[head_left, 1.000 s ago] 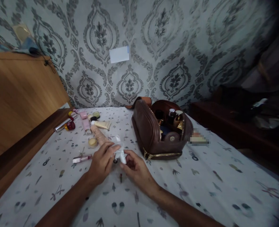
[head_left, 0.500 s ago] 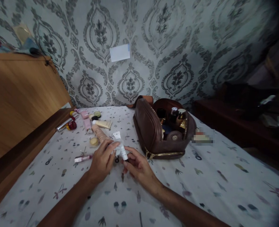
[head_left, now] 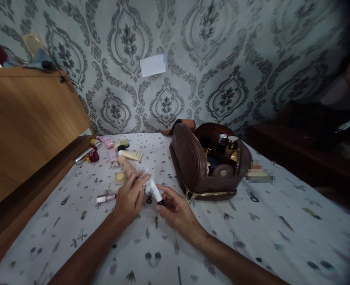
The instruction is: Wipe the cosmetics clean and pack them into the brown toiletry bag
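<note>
A small white tube (head_left: 155,190) with a black cap slants between my two hands. My right hand (head_left: 175,206) pinches it at the capped end. My left hand (head_left: 131,194) presses its fingers on a crumpled whitish piece (head_left: 147,183) at the tube's upper end; what this piece is cannot be made out. Just beyond my left hand lie a peach tube (head_left: 126,165), a cream tube (head_left: 132,155) and a round yellow pot (head_left: 120,177). A pink and clear lip tube (head_left: 106,198) lies left of my left wrist.
An open brown bag (head_left: 193,158) with bottles inside stands right of my hands. Pink tubes, a dark red jar (head_left: 93,156) and a silver stick (head_left: 84,155) lie at the back left of the patterned cloth (head_left: 151,237). A wooden panel (head_left: 29,118) rises at left.
The white tube now shows more of its length, and its black cap shows at my right fingers. The view has shifted slightly, so the bag and items appear farther right.
</note>
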Demonstrator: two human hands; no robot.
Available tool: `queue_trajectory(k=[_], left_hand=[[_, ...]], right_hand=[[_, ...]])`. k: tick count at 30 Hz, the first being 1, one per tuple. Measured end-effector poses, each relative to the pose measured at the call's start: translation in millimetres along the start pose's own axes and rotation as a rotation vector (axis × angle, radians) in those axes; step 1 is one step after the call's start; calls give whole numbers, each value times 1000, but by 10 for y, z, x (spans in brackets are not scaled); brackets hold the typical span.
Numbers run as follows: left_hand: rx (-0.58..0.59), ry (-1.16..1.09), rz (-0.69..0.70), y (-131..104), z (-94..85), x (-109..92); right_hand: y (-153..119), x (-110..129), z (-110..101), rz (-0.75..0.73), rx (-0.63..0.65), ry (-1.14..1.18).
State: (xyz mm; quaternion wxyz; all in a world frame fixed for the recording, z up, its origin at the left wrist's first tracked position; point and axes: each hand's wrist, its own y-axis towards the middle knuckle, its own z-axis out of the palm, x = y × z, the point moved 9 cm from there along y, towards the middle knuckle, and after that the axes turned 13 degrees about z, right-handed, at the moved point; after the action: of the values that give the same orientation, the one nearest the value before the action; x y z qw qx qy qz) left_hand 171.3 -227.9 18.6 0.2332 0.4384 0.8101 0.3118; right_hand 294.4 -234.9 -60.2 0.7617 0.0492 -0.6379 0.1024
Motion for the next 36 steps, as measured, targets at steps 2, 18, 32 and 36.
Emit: queue_trajectory(k=[2, 18, 32, 36], left_hand=[[-9, 10, -53, 2, -34, 67], [-5, 81, -129, -20, -96, 241], [-76, -9, -157, 3, -111, 169], [-67, -32, -167, -31, -36, 143]], right_hand=[[1, -19, 1, 16, 7, -18], [-33, -10, 20, 155, 60, 127], [0, -50, 24, 168, 94, 219], [-12, -26, 46, 183, 102, 228]])
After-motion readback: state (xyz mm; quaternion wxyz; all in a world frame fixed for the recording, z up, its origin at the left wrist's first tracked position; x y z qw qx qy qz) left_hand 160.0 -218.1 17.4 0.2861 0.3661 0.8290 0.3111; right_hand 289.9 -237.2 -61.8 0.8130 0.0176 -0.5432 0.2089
